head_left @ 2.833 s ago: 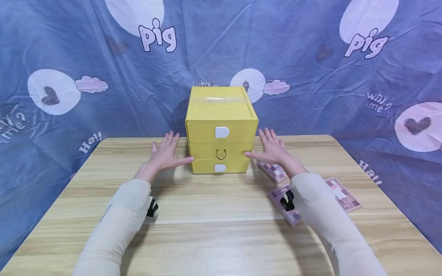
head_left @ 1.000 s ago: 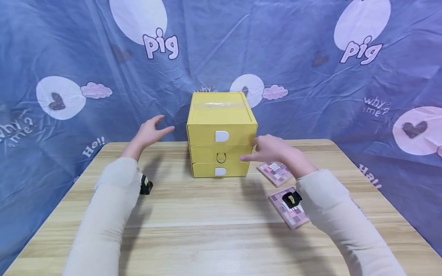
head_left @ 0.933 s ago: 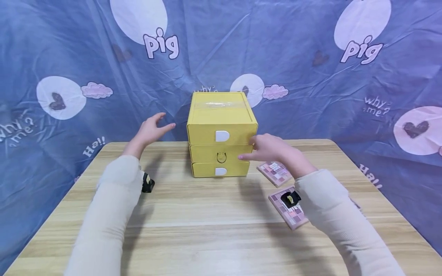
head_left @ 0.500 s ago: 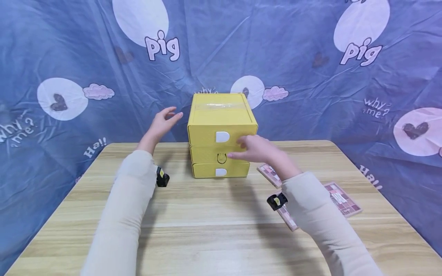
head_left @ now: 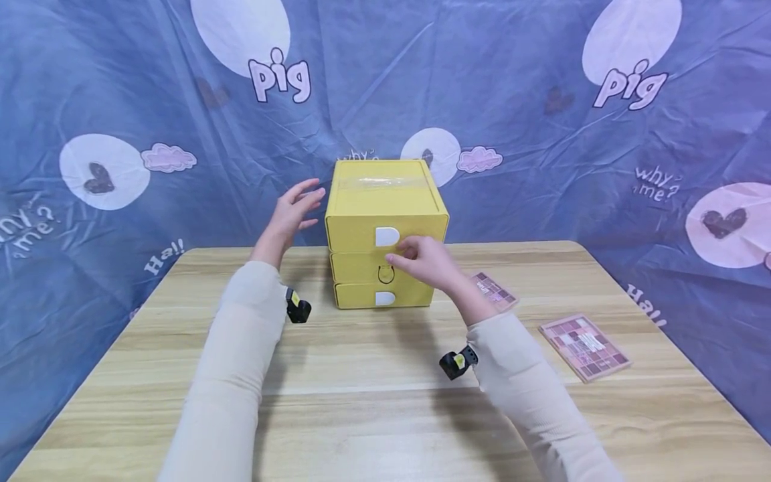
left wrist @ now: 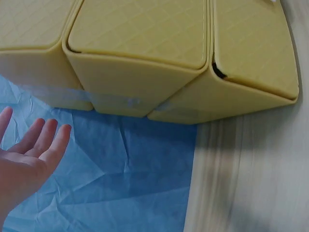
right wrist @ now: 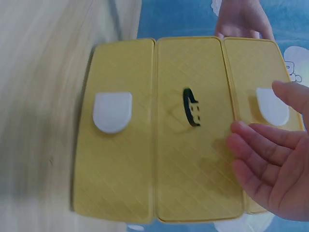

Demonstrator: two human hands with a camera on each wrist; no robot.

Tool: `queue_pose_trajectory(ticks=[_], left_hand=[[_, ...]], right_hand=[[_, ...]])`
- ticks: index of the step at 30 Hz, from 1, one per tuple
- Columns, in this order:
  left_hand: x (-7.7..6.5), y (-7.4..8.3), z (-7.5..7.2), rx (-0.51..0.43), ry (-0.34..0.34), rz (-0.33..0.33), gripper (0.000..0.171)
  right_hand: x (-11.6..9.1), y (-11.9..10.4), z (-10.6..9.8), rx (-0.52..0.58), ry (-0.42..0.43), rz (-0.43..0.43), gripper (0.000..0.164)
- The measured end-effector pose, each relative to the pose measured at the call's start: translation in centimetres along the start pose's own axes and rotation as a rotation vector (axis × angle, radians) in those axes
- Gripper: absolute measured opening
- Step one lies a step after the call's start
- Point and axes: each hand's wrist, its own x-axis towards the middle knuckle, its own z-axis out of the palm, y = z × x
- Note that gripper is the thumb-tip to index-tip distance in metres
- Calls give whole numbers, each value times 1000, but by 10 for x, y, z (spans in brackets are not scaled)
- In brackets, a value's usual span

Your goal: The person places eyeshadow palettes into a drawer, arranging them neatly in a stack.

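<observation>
A yellow storage box (head_left: 376, 194) with three stacked drawers stands at the back of the table. White pull tabs sit on its top drawer (head_left: 349, 234) and bottom drawer; the middle one shows only a dark tab outline with small slots (right wrist: 191, 107). My right hand (head_left: 430, 260) is in front of the top drawer, thumb and loosely curled fingers close to the top white tab (right wrist: 273, 107), gripping nothing. Left of the box's upper part, my left hand (head_left: 289, 211) hovers with spread fingers, apart from the box in the left wrist view.
Two pink eyeshadow palettes lie right of the box: one palette (head_left: 585, 348) farther right, another palette (head_left: 494, 291) partly behind my right forearm. Clear tape (head_left: 382, 181) crosses the box top. A blue patterned cloth (head_left: 241, 167) hangs behind the wooden table (head_left: 361, 415).
My right hand has moved left across the box front, from its right edge to the top tab. The left hand left the box's lower left side and rose beside its upper part.
</observation>
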Motion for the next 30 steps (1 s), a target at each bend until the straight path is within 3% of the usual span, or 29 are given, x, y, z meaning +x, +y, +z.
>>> queue_pose_trajectory(ticks=[5,12,16,22,28,30], left_hand=[[2,1,8,-15,-40,11,49],[3,-1,12,-48,-34,-27,47],[4,-4,12,-78,-31,-46,45],[5,-7,15,-117,-25,-49,44],[4,-8,15,-128,-22,-37,44],[4,-8,15,-127,-22,-35,45]], right_hand=[[2,1,11,209,78,41,27],[4,-1,29,600,164,137,21],[6,-4,37,760,245,202,15],[8,-8,47,859,376,236,15],[20,18,68,945,455,167,19],[22,17,71,958,471,201,17]])
